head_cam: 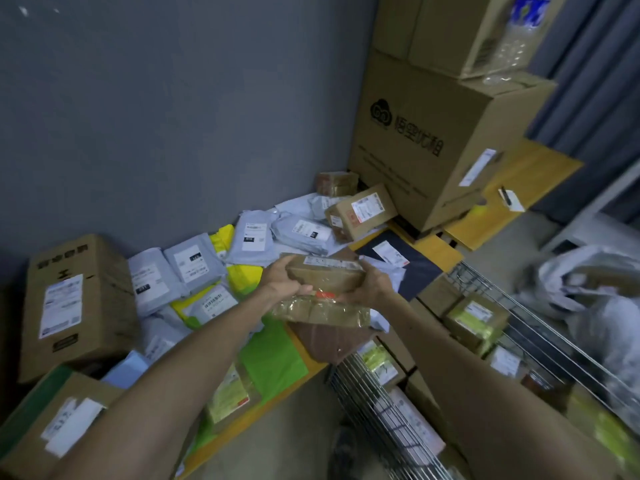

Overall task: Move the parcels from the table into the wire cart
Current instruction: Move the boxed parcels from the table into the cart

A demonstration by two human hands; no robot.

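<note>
In the head view, the left hand (282, 284) and the right hand (373, 289) grip a small brown box (325, 276), fingers curled round its two ends. The box is held up over the edge of the surface (530, 174), near the wire cart (377, 407). A taped parcel (322, 311) is just under it. Grey bags (194, 268) lie on the surface.

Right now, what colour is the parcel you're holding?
Brown; the parcel shows best in the head view.
</note>
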